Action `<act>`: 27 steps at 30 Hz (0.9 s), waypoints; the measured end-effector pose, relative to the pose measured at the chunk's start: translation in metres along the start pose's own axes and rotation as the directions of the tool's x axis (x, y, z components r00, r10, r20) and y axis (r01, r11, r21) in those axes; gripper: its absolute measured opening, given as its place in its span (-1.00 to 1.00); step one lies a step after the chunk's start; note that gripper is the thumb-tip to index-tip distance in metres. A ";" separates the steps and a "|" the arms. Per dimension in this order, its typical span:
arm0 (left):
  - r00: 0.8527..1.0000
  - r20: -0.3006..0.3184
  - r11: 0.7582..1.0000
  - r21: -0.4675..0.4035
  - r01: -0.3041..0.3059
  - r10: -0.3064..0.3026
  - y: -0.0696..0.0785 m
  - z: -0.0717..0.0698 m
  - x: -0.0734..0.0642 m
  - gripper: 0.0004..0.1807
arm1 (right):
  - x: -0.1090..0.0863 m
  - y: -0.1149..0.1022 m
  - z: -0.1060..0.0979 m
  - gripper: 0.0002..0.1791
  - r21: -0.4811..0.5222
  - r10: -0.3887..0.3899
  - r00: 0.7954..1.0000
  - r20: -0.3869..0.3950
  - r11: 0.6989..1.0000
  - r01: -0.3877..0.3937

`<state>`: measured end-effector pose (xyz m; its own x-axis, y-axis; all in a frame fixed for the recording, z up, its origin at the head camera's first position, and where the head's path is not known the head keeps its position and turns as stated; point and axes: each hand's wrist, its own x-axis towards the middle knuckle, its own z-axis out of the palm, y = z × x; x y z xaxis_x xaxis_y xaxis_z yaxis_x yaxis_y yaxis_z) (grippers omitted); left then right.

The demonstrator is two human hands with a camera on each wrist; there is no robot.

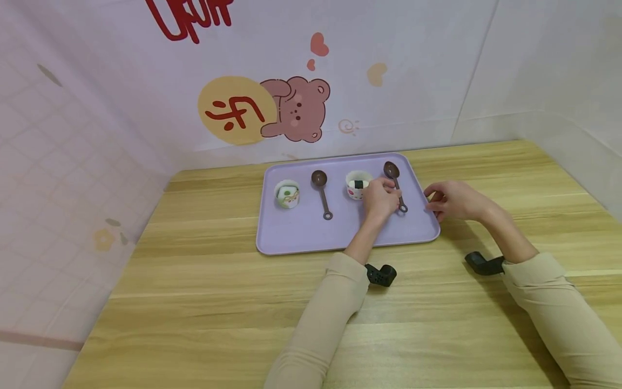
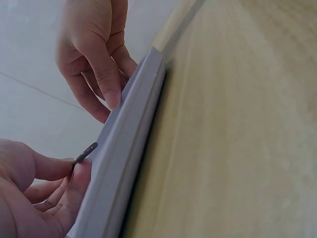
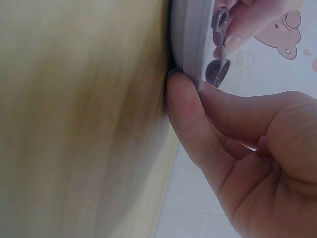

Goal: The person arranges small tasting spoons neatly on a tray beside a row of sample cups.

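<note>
My left hand (image 1: 381, 200) pinches the handle of the right brown measuring spoon (image 1: 391, 169) between thumb and fingers; the handle's end (image 2: 86, 151) pokes out of the pinch in the left wrist view. That spoon lies toward the right side of a lavender tray (image 1: 301, 236). My right hand (image 1: 454, 200) pinches the tray's right rim, with a finger below the edge and the thumb above in the right wrist view. Just left of my left hand stands a small patterned cup (image 1: 356, 193) holding a white piece with a black band (image 1: 358, 184).
A second measuring spoon (image 1: 323, 195) lies left of that cup on the tray. Farther left is another small cup (image 1: 290, 202) with a white and green piece inside. The tray rests on a wooden table (image 1: 218, 313), close to a decorated white wall (image 1: 408, 108).
</note>
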<state>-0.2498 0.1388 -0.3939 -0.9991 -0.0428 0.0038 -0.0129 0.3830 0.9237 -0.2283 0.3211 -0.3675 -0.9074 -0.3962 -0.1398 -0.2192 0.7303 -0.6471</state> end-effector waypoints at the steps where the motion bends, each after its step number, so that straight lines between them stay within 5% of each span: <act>1: 1.000 0.002 1.000 0.001 -0.004 0.004 -0.001 0.000 0.000 -0.89 | 0.000 0.000 0.000 -0.72 -0.002 -0.001 1.000 -0.001 1.000 0.001; 27: 0.996 -0.017 0.967 0.240 -0.082 0.089 -0.004 0.002 0.001 -0.95 | -0.001 0.000 -0.001 -0.70 0.003 0.007 1.000 0.004 1.000 -0.007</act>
<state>-0.2507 0.1393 -0.3987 -0.9955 -0.0241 0.0921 0.0597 0.5950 0.8015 -0.2278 0.3216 -0.3668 -0.9076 -0.3932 -0.1474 -0.2117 0.7316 -0.6480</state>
